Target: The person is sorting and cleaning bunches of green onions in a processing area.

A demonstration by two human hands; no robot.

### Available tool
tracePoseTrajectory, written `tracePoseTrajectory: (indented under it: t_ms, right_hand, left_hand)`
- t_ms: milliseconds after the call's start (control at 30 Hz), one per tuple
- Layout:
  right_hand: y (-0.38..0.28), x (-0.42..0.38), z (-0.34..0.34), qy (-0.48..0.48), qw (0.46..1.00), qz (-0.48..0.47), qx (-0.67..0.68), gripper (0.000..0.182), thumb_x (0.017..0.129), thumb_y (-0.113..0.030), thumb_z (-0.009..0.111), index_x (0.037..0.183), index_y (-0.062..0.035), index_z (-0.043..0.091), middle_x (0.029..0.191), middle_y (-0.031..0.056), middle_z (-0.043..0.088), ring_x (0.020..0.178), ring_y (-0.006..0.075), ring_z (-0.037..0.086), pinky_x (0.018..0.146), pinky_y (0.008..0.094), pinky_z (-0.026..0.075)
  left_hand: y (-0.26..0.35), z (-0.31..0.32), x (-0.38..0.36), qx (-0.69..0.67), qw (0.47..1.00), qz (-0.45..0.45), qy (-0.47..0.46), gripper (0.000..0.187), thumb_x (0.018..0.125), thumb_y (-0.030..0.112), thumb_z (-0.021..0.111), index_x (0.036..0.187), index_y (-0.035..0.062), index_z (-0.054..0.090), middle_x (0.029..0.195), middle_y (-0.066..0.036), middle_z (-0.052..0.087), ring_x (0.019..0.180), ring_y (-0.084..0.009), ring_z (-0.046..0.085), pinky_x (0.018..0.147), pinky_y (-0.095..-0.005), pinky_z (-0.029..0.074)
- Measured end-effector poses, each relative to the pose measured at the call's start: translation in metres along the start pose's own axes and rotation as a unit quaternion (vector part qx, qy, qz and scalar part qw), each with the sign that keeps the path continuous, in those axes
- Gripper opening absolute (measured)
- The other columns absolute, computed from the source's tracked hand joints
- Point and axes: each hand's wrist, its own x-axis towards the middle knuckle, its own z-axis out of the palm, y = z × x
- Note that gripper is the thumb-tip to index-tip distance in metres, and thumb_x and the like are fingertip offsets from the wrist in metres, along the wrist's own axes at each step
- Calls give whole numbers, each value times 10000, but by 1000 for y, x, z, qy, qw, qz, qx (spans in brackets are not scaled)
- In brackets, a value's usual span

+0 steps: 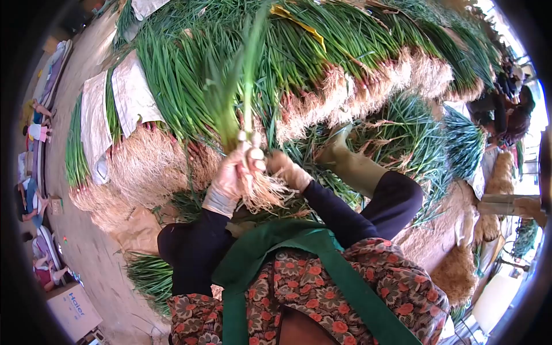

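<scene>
My left hand [226, 179] wears a pale glove and is closed around a small bunch of green onions [248, 103], held upright with green tops up and pale roots hanging down. Close beside the roots, on the right, is my right hand [289, 171], also gloved, with its fingers bent together; what they hold, if anything, I cannot make out. Behind both hands stand rows of green onions [178, 86], roots toward me.
Loose green leaves [402, 144] lie by my bent leg [359, 169] at right. White cloths [135, 86] cover some onions at left. A cardboard box [75, 307] sits at the lower left. Other people are at the far left and far right.
</scene>
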Motion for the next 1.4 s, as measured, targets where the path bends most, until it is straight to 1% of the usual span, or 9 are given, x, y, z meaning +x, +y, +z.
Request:
tracePoseTrajectory:
  t_ms: [167,233,367,700,833,1100,1200,1300,1400]
  right_hand:
    - [-23,-50,-94,-568,757,195,257,381,783,-432,622,927,-84,673,896,82,661,897,184,612,800,307,453]
    - [55,-99,8,-22,969,-7,248,269,844,-255,545,1063,-113,605,949,90,615,843,282,613,766,380,497]
    - [73,26,-61,160,889,300,308,401,878,-238,532,1207,-13,484,1067,212,584,961,304,592,824,355,481]
    - [0,-14,-13,27,990,137,36,247,857,-146,461,1084,-52,488,687,70,590,600,208,609,484,372,467]
    - [-31,-81,2,-307,941,88,115,360,850,-253,504,1183,-117,519,823,108,627,732,295,641,601,426,506]
    - [68,-107,-117,51,991,117,46,237,901,-203,530,1072,-42,563,990,56,622,860,164,588,708,301,493]
    - [92,-124,-145,143,828,272,469,217,908,-118,514,1087,3,538,1021,92,605,913,177,576,765,286,479]
    - [56,-116,-155,158,967,145,134,277,863,-14,514,1135,35,498,1035,186,582,930,274,583,822,323,475]
    - [45,-91,-125,112,627,256,727,328,903,-162,517,1194,-10,511,953,104,628,830,177,574,733,288,468]
  left_hand:
    - [37,6,2,51,990,123,47,440,913,202,537,1322,88,419,1349,-5,440,822,-112,529,702,-300,506]
    - [37,-3,5,10,996,80,43,454,912,213,540,1328,89,408,1352,-28,446,808,-107,529,690,-285,504]
    - [36,-32,13,11,996,-6,83,559,888,269,583,1370,100,355,838,51,510,712,-96,466,626,-271,426]
    - [29,-47,17,15,987,17,160,496,877,196,570,1335,111,400,695,59,405,658,-97,406,634,-275,415]
    - [24,-46,21,85,972,32,217,497,888,208,562,1344,103,396,732,51,470,663,-106,470,606,-286,442]
    - [28,-53,20,114,970,30,211,445,888,218,561,1294,67,457,767,34,522,691,-109,513,612,-281,470]
    - [20,-56,23,70,977,23,199,364,906,205,528,1240,68,491,768,39,526,677,-92,503,605,-250,466]
    - [15,-60,26,124,978,-10,166,345,891,203,544,1210,78,503,778,26,553,671,-86,529,594,-234,477]
    - [-15,-36,23,222,931,-40,289,276,861,129,569,1127,58,553,823,-10,610,713,-105,568,557,-214,473]
